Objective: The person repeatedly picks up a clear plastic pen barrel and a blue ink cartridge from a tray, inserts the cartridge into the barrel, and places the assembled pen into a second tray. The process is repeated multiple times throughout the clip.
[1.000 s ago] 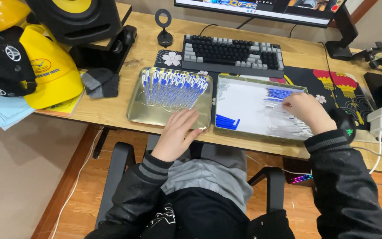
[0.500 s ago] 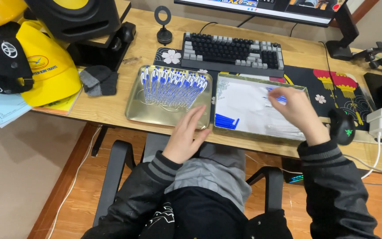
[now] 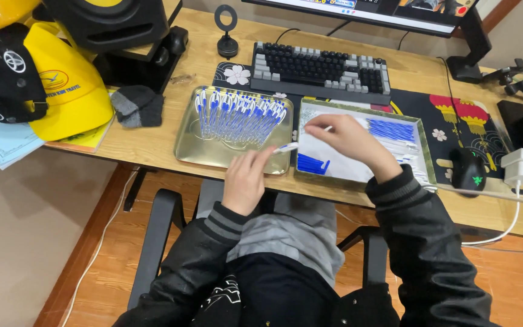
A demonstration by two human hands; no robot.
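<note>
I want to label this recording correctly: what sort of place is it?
Probably a home or small office computer desk used for hand assembly. A keyboard, a mouse and a monitor stand on a wooden desk, with two trays of small blue and white parts.

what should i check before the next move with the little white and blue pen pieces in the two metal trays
1. Left hand grips a small white and blue pen piece at the fingertips: ok.
2. Right hand holds something over the silver tray on the right: cannot tell, the fingers hide it.
3. Gold metal tray on the left has bare space at its near edge for another piece: ok.
4. Row of assembled blue and white pens lies tidy inside the gold tray: ok.
5. Loose blue caps remain in the silver tray: ok.
6. Both trays sit fully on the wooden desk: ok.
</note>
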